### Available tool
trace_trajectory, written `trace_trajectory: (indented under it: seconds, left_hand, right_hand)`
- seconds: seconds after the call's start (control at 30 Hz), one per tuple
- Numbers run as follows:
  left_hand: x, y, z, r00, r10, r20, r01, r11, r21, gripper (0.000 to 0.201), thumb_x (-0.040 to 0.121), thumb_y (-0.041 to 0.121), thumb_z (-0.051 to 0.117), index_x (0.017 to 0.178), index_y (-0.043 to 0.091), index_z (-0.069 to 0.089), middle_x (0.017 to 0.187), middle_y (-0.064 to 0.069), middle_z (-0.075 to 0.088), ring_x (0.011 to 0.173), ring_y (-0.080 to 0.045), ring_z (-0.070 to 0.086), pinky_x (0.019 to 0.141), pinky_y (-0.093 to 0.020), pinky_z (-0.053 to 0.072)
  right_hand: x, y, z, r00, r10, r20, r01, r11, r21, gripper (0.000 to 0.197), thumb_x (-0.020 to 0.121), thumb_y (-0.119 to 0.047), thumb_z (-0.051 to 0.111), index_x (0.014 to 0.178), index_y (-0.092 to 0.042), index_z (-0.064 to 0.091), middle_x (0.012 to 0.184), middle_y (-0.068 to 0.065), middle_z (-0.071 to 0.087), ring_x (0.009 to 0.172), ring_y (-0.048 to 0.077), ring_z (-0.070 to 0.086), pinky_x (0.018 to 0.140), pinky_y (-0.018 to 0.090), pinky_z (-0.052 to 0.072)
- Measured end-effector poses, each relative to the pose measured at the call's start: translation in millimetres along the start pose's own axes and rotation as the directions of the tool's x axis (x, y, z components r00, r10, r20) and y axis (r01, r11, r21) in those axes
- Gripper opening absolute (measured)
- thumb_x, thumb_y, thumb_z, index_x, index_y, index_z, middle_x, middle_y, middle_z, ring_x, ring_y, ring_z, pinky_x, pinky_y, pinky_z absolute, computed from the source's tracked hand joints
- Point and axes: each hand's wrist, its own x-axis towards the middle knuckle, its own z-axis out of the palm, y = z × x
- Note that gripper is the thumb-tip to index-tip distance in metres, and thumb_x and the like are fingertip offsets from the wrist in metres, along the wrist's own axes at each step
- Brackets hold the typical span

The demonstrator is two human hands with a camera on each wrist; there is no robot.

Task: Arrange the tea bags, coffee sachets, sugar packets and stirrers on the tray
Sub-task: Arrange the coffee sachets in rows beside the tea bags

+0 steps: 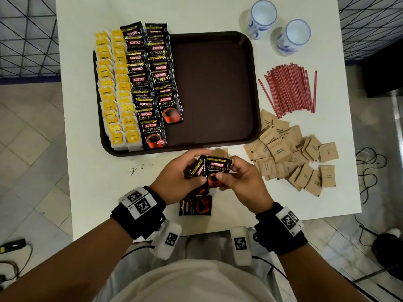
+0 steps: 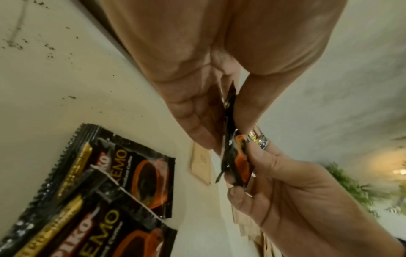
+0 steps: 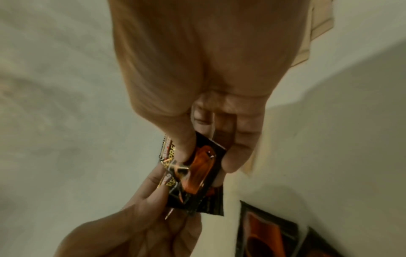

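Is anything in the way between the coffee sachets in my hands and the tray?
Nothing visible. Both hands grip the coffee sachets just short of the tray's near rim, with only bare table between.

1 tray (image 1: pixel 254 83) and 2 cups (image 1: pixel 262 18) are counted on the worktop (image 1: pixel 87 171). Tea bags (image 1: pixel 109 90) are laid in 2 columns and coffee sachets (image 1: pixel 152 83) in 2 overlapping columns on the tray, exact nos. not being readable because of overlap. At least 2 further sachets (image 1: pixel 218 167) are pinched betw. the left hand (image 1: pixel 181 179) and right hand (image 1: pixel 242 184), 2 flat sachets (image 1: pixel 196 204) are seen on the worktop below, and stirrers (image 1: pixel 290 90) and sugar packets (image 1: pixel 281 149) are each heaped in 1 pile, too many to be counted.
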Motion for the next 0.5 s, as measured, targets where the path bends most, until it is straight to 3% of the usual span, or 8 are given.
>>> trace_trajectory:
  seconds: [0.1, 0.17, 0.23, 0.33, 0.4, 0.43, 0.5]
  left_hand:
    - [2.1, 7.5, -3.8, 0.996, -0.079, -0.049, 0.071, 0.987, -0.145, 0.047, 0.09, 0.012, 0.067, 0.131, 0.03, 0.052, 0.109, -0.007, 0.071, 0.099, -0.023, 0.069, 0.083, -0.041, 0.057]
    - [3.8, 14.1, -4.4, 0.991, -0.082, -0.105, 0.065, 0.987, -0.149, 0.025, 0.094, 0.013, 0.061, 0.118, 0.019, 0.06, 0.101, -0.007, 0.073, 0.092, -0.023, 0.071, 0.08, -0.043, 0.059]
    - [6.8, 18.2, -5.0, 0.979, -0.078, -0.188, 0.058, 0.992, -0.109, 0.008, 0.096, 0.01, 0.058, 0.1, 0.01, 0.065, 0.091, -0.01, 0.073, 0.083, -0.025, 0.071, 0.078, -0.048, 0.059]
    - [14.8, 17.8, -19.1, 0.935, -0.089, -0.343, 0.076, 0.996, -0.052, 0.01, 0.096, 0.012, 0.057, 0.09, 0.008, 0.064, 0.084, -0.014, 0.071, 0.075, -0.031, 0.071, 0.071, -0.054, 0.059]
    - [21.2, 23.0, -42.8, 0.886, -0.113, -0.45, 0.11, 0.993, -0.032, 0.012, 0.096, 0.015, 0.058, 0.087, 0.012, 0.065, 0.082, -0.008, 0.072, 0.072, -0.023, 0.072, 0.069, -0.049, 0.06]
    - [23.9, 27.1, -56.0, 0.875, -0.089, -0.475, 0.115, 0.993, 0.024, 0.014, 0.095, 0.017, 0.061, 0.083, 0.017, 0.066, 0.076, 0.002, 0.072, 0.068, -0.014, 0.071, 0.069, -0.042, 0.061]
    - [29.4, 41.6, -77.4, 0.893, 0.016, -0.45, 0.109, 0.961, 0.253, 0.014, 0.09, 0.023, 0.067, 0.077, 0.026, 0.067, 0.065, 0.011, 0.066, 0.06, -0.003, 0.062, 0.065, -0.026, 0.053]
  right_hand:
    - [5.7, -8.5, 0.3, 1.0, -0.026, -0.005, 0.026, 1.0, 0.016, 0.035, 0.09, 0.007, 0.065, 0.105, -0.025, 0.067, 0.093, -0.007, 0.075, 0.082, 0.021, 0.073, 0.065, 0.035, 0.059]
    - [10.9, -10.4, 1.5, 0.999, -0.036, 0.0, 0.036, 0.999, 0.009, 0.035, 0.089, 0.01, 0.064, 0.106, -0.02, 0.068, 0.094, -0.001, 0.075, 0.084, 0.022, 0.072, 0.066, 0.035, 0.059]
    - [14.9, -11.7, 5.0, 0.998, -0.056, 0.01, 0.057, 0.998, -0.005, 0.028, 0.088, 0.01, 0.065, 0.102, -0.015, 0.069, 0.095, 0.009, 0.075, 0.086, 0.032, 0.072, 0.069, 0.038, 0.059]
    - [13.5, -14.8, 7.0, 0.986, -0.149, 0.078, 0.152, 0.988, -0.025, 0.029, 0.087, 0.007, 0.066, 0.095, -0.02, 0.072, 0.099, 0.012, 0.074, 0.094, 0.035, 0.071, 0.081, 0.044, 0.059]
    - [10.5, -18.4, 4.0, 0.978, -0.186, 0.09, 0.188, 0.982, -0.015, 0.031, 0.087, 0.01, 0.066, 0.095, -0.019, 0.073, 0.102, 0.012, 0.075, 0.098, 0.031, 0.07, 0.086, 0.04, 0.059]
    - [10.8, -18.9, 1.0, 0.981, -0.18, 0.069, 0.181, 0.983, -0.006, 0.028, 0.087, 0.011, 0.066, 0.096, -0.015, 0.073, 0.1, 0.01, 0.075, 0.097, 0.029, 0.071, 0.084, 0.037, 0.059]
    - [17.0, -19.2, -4.6, 0.99, -0.141, -0.009, 0.141, 0.99, -0.007, 0.025, 0.088, 0.011, 0.064, 0.098, -0.01, 0.071, 0.094, 0.003, 0.077, 0.089, 0.019, 0.073, 0.076, 0.027, 0.058]
